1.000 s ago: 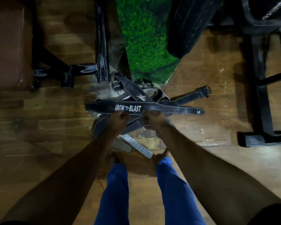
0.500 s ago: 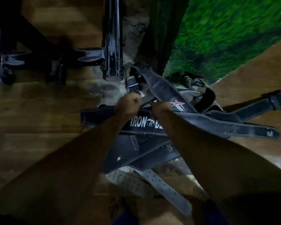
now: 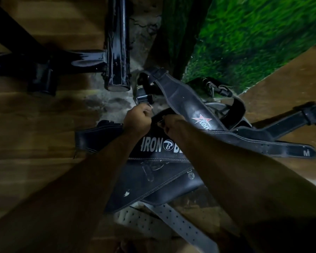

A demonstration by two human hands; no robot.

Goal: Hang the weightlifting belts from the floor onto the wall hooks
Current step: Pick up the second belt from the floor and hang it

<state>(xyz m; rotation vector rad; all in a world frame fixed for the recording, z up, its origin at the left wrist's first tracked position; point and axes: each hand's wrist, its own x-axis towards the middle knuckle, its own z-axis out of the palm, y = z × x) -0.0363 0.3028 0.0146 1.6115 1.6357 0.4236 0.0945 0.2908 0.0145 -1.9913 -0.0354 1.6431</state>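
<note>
hands (image 3: pixel 151 123) gripping black belt (image 3: pixel 153 146), floor pile

Both forearms reach forward and down, converging near frame centre. Left hand (image 3: pixel 137 119) is fisted, knuckles up, fingers curled around the belt (image 3: pixel 153 146) top edge. Right hand (image 3: pixel 171 123) sits just beside it, fingers curled over the same edge. Hands near, not touching.
</note>
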